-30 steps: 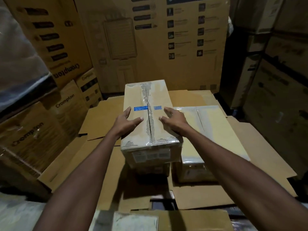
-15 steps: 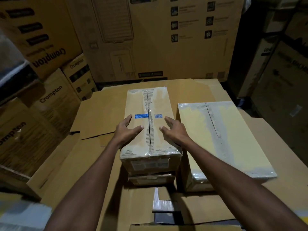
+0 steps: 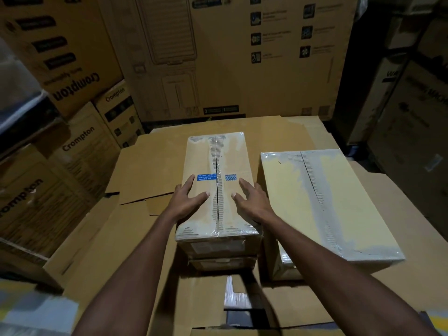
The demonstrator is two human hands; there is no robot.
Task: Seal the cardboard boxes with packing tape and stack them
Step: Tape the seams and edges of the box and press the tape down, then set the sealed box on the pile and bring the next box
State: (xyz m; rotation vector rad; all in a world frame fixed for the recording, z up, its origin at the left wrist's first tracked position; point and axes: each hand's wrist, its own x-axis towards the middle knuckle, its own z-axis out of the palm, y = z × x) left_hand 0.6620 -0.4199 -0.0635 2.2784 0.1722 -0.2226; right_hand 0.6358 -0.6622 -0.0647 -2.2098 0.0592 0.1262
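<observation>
Only the near end of the lower box (image 3: 223,262) shows beneath the taped box (image 3: 218,161) stacked on it, amid flattened cardboard sheets (image 3: 150,170). The left hand (image 3: 186,202) and right hand (image 3: 252,202) flank the taped box, fingers straight, thumbs resting on top.

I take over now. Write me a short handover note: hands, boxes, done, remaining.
Left hand: open, on the top taped box, left of its seam.
Right hand: open, same box, right of the seam.
That box sits on a lower box; a larger taped box stands at its right.
Done: both tops taped, one stack made.
To do: probably stack the larger taped box; the lower box's seal is hidden.
</observation>
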